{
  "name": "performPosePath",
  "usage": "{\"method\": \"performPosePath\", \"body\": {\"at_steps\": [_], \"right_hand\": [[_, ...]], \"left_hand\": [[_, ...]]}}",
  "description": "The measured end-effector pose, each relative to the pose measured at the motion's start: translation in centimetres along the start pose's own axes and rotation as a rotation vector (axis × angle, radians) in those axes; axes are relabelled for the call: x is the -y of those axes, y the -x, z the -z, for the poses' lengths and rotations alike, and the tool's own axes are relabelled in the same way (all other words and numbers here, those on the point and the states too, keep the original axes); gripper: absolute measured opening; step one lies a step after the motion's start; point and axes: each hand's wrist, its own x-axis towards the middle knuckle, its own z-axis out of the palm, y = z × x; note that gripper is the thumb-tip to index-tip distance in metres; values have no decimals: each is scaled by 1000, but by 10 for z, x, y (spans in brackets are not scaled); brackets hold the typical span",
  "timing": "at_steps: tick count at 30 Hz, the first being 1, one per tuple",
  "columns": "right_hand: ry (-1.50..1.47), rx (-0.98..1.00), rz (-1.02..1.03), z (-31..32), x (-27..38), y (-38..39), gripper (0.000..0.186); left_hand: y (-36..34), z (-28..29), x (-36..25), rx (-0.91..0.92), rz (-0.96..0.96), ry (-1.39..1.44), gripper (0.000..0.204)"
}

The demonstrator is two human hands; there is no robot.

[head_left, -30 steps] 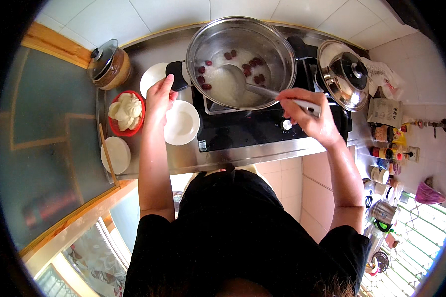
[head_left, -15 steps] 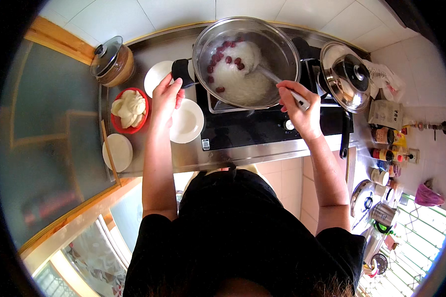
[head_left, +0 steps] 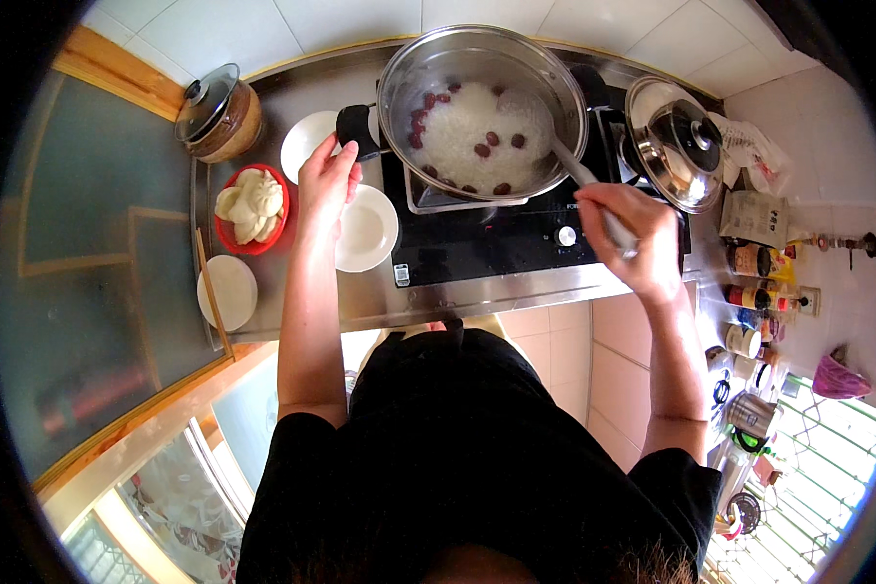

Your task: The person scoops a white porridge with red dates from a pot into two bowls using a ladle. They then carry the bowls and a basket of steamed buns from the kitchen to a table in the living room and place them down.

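A large steel pot (head_left: 477, 60) sits on the stove, with whitish rice in liquid (head_left: 455, 122) and several dark red dates (head_left: 482, 151) inside. My left hand (head_left: 328, 180) is closed at the pot's black left handle (head_left: 353, 127), thumb and fingertips against its lower end. In my right hand (head_left: 638, 238), the fingers wrap round the grey handle of a ladle (head_left: 576, 167). It slants over the pot's right rim, and its head lies in the rice near the right wall, partly under the liquid.
Left of the pot are white plates (head_left: 365, 234), a red bowl of pale dough-like pieces (head_left: 253, 207), a lidded glass pot (head_left: 222, 122), and chopsticks across a white bowl (head_left: 229, 295). A steel lid (head_left: 674, 141) rests right of it, beside jars (head_left: 749, 261) and bags along the wall.
My right hand has moved right and down, carrying the ladle's head toward the pot's right side. The dates and rice have shifted about inside. My left hand stays at the handle.
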Motion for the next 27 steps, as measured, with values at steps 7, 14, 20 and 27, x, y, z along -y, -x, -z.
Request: {"method": "performPosePath", "body": {"at_steps": [7, 14, 20, 27], "right_hand": [[-263, -143, -164, -67, -24, -1, 13], [-952, -221, -949, -49, -21, -8, 27], [-466, -41, -604, 3, 17, 6, 14], [132, 73, 45, -7, -12, 5, 13]], "left_hand": [[10, 4, 10, -90, -64, 122, 32], [40, 51, 33, -128, -132, 119, 25], [65, 87, 86, -302, -27, -11, 20], [55, 95, 153, -292, 220, -146, 45]]}}
